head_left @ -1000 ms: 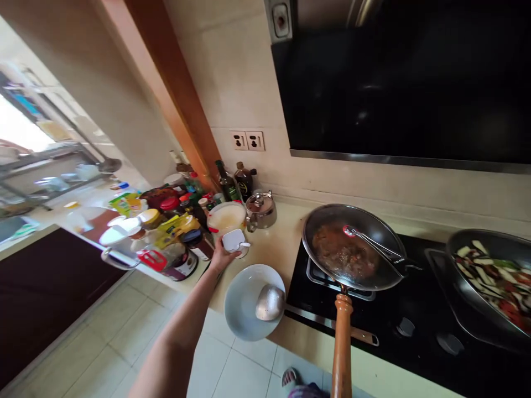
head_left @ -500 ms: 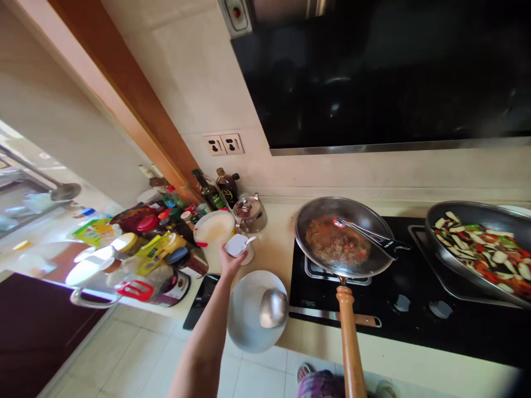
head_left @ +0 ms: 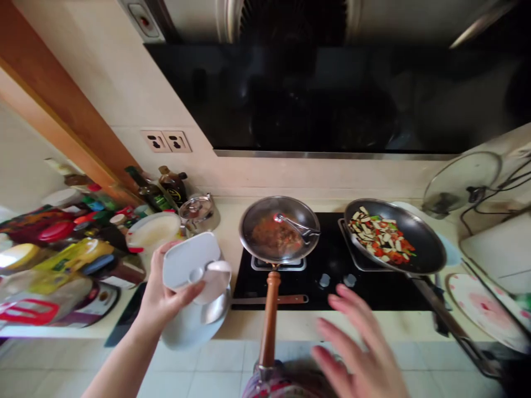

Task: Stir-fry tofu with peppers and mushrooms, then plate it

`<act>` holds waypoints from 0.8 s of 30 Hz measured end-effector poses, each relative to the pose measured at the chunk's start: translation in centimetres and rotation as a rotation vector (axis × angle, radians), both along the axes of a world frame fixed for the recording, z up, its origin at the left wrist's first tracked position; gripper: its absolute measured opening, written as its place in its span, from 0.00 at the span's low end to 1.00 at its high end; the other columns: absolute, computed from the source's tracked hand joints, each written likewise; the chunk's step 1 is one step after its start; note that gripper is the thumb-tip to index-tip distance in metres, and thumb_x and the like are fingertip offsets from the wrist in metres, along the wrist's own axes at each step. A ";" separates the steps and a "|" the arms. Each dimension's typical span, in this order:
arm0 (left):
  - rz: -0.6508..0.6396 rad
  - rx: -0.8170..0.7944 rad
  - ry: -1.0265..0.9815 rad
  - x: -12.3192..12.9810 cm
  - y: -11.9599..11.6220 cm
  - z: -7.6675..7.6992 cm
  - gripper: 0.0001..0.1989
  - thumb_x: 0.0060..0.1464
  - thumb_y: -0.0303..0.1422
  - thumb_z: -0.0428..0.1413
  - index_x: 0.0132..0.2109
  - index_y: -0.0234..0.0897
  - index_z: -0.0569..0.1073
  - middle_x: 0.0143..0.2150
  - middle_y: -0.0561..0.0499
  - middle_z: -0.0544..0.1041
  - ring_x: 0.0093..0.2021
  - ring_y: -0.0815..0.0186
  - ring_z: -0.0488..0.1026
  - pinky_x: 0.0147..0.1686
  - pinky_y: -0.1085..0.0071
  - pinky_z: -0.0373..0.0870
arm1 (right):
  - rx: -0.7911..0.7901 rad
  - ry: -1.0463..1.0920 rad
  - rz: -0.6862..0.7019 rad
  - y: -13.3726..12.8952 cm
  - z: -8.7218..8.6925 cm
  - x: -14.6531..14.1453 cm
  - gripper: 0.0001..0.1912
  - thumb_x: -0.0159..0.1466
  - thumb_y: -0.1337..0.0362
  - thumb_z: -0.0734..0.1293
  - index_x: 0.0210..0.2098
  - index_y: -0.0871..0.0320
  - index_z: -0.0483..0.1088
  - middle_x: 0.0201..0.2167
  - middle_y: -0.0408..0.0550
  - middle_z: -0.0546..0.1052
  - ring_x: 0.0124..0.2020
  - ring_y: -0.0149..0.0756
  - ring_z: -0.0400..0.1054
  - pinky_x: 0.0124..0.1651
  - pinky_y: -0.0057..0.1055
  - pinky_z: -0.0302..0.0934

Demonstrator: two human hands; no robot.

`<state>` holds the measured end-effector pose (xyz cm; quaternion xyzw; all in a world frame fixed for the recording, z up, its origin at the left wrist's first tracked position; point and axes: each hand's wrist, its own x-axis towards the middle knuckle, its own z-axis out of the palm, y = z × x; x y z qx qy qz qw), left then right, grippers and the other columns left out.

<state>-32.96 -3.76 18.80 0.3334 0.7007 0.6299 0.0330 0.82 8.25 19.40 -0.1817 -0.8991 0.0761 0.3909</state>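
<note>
My left hand (head_left: pixel 166 293) grips a white lidded seasoning box (head_left: pixel 188 262), with a small white spoon handle at its side, above a white plate (head_left: pixel 182 335). A steel ladle bowl (head_left: pixel 215 307) rests on that plate. My right hand (head_left: pixel 357 348) hangs open and empty near the hob's front edge. Its fingers are close to the black gas hob's knobs (head_left: pixel 334 280). On the hob sit a steel pan (head_left: pixel 279 228) of brown sauce with tongs in it and a dark frying pan (head_left: pixel 418 237) of sliced vegetables.
Crowded bottles and jars (head_left: pixel 62 260) fill the counter to the left, beside a white bowl (head_left: pixel 152 232) and a small lidded steel pot (head_left: pixel 199 214). A glass lid (head_left: pixel 460 185) and a pink-patterned plate (head_left: pixel 483 309) lie to the right, under a black range hood (head_left: pixel 315 94).
The view has swung right and risen. My left hand has lifted the white box from the counter to above the plate. My right hand has come into view.
</note>
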 end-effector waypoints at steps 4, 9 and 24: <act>-0.248 -0.089 0.200 10.1 2.7 2.9 0.36 0.29 0.38 0.66 0.50 0.44 0.66 0.42 0.48 0.73 0.36 0.57 0.72 0.29 0.66 0.73 | 0.283 0.072 0.151 1.2 5.8 -3.5 0.09 0.61 0.68 0.66 0.42 0.57 0.71 0.41 0.51 0.73 0.52 0.45 0.64 0.59 0.44 0.57; -0.356 -0.141 0.118 20.6 7.6 2.2 0.35 0.30 0.34 0.65 0.50 0.43 0.65 0.39 0.49 0.74 0.37 0.55 0.73 0.35 0.62 0.74 | 0.255 -0.346 0.284 5.5 8.3 0.7 0.05 0.59 0.66 0.67 0.27 0.59 0.69 0.29 0.52 0.73 0.39 0.46 0.67 0.45 0.44 0.65; -0.634 0.069 -0.255 36.8 17.4 -4.6 0.41 0.41 0.42 0.62 0.61 0.42 0.52 0.55 0.43 0.65 0.53 0.52 0.67 0.52 0.57 0.66 | -0.590 -0.403 0.426 24.1 8.0 11.7 0.08 0.59 0.59 0.70 0.31 0.56 0.71 0.31 0.41 0.76 0.33 0.33 0.69 0.35 0.28 0.61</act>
